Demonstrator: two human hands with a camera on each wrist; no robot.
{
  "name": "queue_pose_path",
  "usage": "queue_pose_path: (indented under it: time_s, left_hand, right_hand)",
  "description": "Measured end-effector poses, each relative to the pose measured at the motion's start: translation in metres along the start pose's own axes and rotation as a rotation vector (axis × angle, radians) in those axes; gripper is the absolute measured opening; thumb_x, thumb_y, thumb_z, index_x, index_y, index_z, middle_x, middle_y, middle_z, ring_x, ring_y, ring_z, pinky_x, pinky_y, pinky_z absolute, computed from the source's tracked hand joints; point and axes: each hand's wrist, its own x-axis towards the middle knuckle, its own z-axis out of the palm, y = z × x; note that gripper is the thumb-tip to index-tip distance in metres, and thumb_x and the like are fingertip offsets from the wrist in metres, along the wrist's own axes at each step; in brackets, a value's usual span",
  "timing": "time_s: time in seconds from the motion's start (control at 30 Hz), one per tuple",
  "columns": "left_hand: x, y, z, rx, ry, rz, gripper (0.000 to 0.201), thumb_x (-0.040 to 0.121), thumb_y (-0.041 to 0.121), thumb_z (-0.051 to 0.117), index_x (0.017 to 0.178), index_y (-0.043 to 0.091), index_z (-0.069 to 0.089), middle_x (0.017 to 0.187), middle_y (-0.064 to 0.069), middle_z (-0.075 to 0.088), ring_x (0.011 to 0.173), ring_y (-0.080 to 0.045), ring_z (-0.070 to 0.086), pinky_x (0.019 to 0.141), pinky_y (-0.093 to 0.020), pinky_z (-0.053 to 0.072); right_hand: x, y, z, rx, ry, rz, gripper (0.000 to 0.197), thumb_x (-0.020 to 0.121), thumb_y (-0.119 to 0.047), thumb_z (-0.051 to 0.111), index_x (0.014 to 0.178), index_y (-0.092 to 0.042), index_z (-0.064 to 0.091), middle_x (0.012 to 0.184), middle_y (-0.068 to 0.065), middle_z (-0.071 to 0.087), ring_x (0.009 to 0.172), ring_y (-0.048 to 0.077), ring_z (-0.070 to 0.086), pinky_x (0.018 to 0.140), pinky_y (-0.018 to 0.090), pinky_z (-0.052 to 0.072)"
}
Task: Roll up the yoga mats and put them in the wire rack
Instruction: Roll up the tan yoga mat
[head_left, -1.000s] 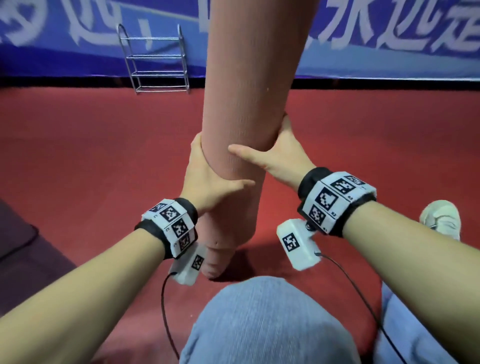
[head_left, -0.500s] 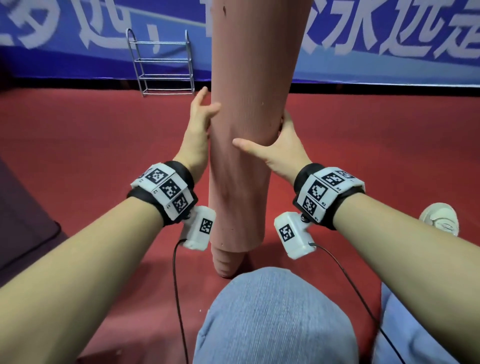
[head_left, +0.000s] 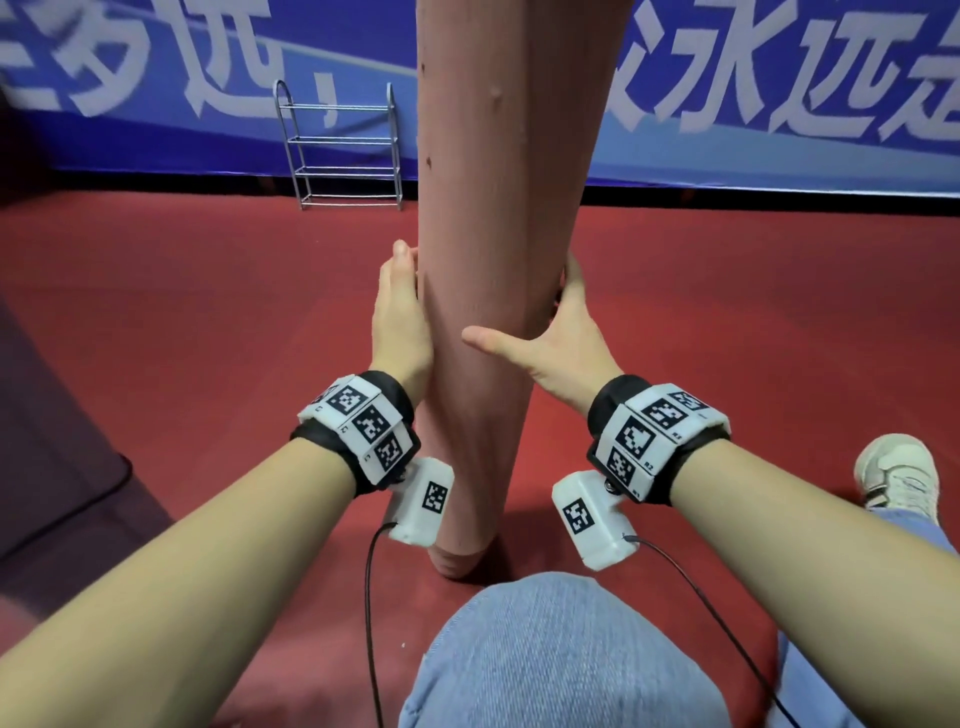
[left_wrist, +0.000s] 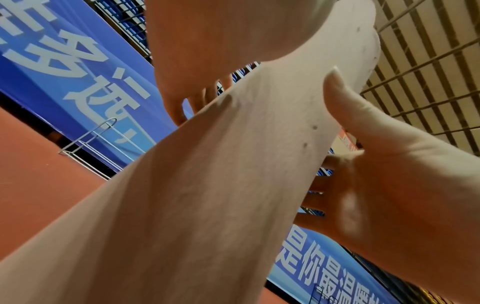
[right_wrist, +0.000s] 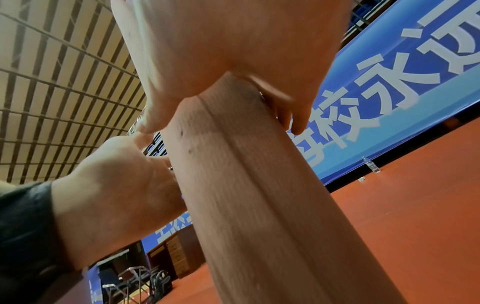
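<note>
A pink rolled yoga mat (head_left: 498, 260) stands on end on the red floor, its inner layers poking out at the bottom. My left hand (head_left: 401, 306) lies flat against its left side, fingers straight and pointing up. My right hand (head_left: 553, 338) grips the right side, thumb across the front and fingers round the back. In the left wrist view the mat (left_wrist: 233, 185) runs between both hands. The right wrist view shows the right fingers (right_wrist: 293, 117) curled on the mat (right_wrist: 259, 205). The empty wire rack (head_left: 343, 145) stands far off against the blue banner.
A dark purple mat (head_left: 47, 441) lies flat on the floor at the left. My knee in jeans (head_left: 561, 654) is just in front of the roll, and a white shoe (head_left: 898, 478) sits at the right. A water bottle (right_wrist: 371, 164) stands by the banner.
My left hand let go of its low grip on the roll, rose, and now presses flat on the left side. My right hand kept its hold.
</note>
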Motion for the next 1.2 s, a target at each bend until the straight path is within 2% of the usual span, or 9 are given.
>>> queue_pose_path:
  time_s: [0.17,0.3,0.4,0.57,0.67,0.77,0.83,0.97,1.2]
  left_hand:
    - [0.012,-0.001,0.012,0.033,0.047,-0.050,0.097,0.064,0.099,0.042,0.136,0.035,0.058,0.138,0.012,0.060,0.132,-0.012,0.052,0.115,-0.042,0.034]
    - [-0.015,0.013,0.018,0.034,0.132,0.016,0.062,0.097,0.064,0.034,0.143,0.027,0.052,0.123,0.021,0.054,0.124,-0.005,0.049,0.108,-0.028,0.032]
    - [-0.013,0.008,0.009,0.004,0.148,0.055,0.081,0.081,0.080,0.036,0.140,0.028,0.056,0.138,0.011,0.059,0.131,-0.009,0.051,0.116,-0.037,0.033]
    - [0.006,0.015,0.005,-0.071,0.145,0.079,0.073,0.085,0.078,0.038,0.123,0.024,0.070,0.118,-0.001,0.073,0.116,-0.020,0.066,0.107,-0.048,0.046]
    - [0.002,0.011,0.008,-0.028,0.178,0.095,0.082,0.078,0.084,0.037,0.131,0.029,0.064,0.131,0.008,0.066,0.127,-0.012,0.057,0.114,-0.043,0.038]
    - [0.001,0.011,0.003,0.044,0.163,0.093,0.072,0.078,0.087,0.034,0.120,0.038,0.067,0.122,0.014,0.068,0.122,-0.008,0.059,0.113,-0.043,0.038]
    - [0.004,0.016,0.002,0.046,0.147,0.113,0.085,0.074,0.093,0.037,0.129,0.033,0.062,0.124,0.017,0.066,0.124,-0.005,0.056,0.114,-0.039,0.036]
    - [0.001,0.033,0.016,0.129,0.086,0.290,0.081,0.081,0.077,0.042,0.144,0.025,0.043,0.135,0.010,0.060,0.126,-0.008,0.055,0.112,-0.040,0.039]
    - [-0.007,0.003,0.005,0.374,0.036,0.410,0.079,0.091,0.070,0.026,0.156,0.025,0.027,0.155,0.002,0.042,0.141,-0.015,0.041,0.116,-0.044,0.033]
  right_hand:
    - [0.007,-0.014,0.004,0.041,0.118,-0.041,0.132,0.048,-0.065,0.087,0.152,-0.031,0.013,0.149,-0.010,0.041,0.135,0.006,0.043,0.114,0.036,0.038]
    - [-0.006,-0.003,0.013,-0.017,0.119,-0.032,0.128,0.053,-0.056,0.089,0.153,-0.028,0.015,0.146,-0.006,0.036,0.135,0.009,0.039,0.114,0.038,0.036]
    - [-0.009,0.002,0.008,-0.047,0.068,-0.055,0.129,0.048,-0.067,0.086,0.152,-0.032,0.017,0.144,-0.006,0.039,0.134,0.011,0.042,0.112,0.040,0.039]
    - [-0.001,-0.005,0.009,0.020,0.050,-0.048,0.126,0.052,-0.067,0.083,0.152,-0.034,0.015,0.146,-0.012,0.046,0.133,0.006,0.046,0.111,0.037,0.042]
    - [-0.006,-0.001,0.016,-0.013,0.059,-0.038,0.118,0.056,-0.064,0.083,0.150,-0.034,0.019,0.144,-0.010,0.047,0.132,0.007,0.046,0.111,0.036,0.040]
    - [-0.003,0.000,0.012,-0.010,0.016,-0.028,0.121,0.053,-0.067,0.083,0.150,-0.035,0.017,0.145,-0.010,0.046,0.132,0.007,0.047,0.111,0.037,0.041]
    - [0.003,-0.008,0.004,-0.005,0.005,-0.040,0.123,0.051,-0.071,0.081,0.150,-0.035,0.018,0.145,-0.011,0.046,0.131,0.007,0.047,0.110,0.037,0.041]
    - [0.021,-0.026,-0.003,0.070,0.076,-0.110,0.120,0.056,-0.064,0.083,0.152,-0.033,0.019,0.147,-0.013,0.045,0.133,0.003,0.046,0.111,0.037,0.041]
    - [0.017,-0.013,-0.003,0.016,0.038,-0.077,0.116,0.059,-0.068,0.078,0.152,-0.037,0.016,0.146,-0.012,0.046,0.133,0.005,0.046,0.112,0.037,0.040]
